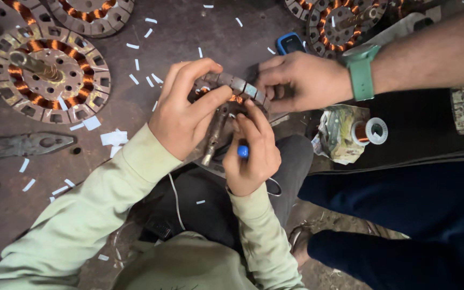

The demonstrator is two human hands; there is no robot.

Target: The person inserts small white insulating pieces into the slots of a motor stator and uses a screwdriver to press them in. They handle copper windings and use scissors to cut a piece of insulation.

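The left hand (181,115) is closed around the rim of a round motor stator (232,91), with the thumb pressing on top of its metal teeth. The right hand (251,153) is curled shut around a small tool with a blue cap (243,151), and its fingers (253,115) touch the stator close to the copper winding. The stator rests on the person's lap, just above the dark floor (189,27), which is full of white paper slips. A co-worker's hand (296,80) with a green wristband (362,72) pinches the far side of the same rim. I judge the stator heavy and stiff, so the steel rim is the good place to hold it; the thin copper wire looks fragile and should not carry any force. Other wound stators (49,72) lie near.
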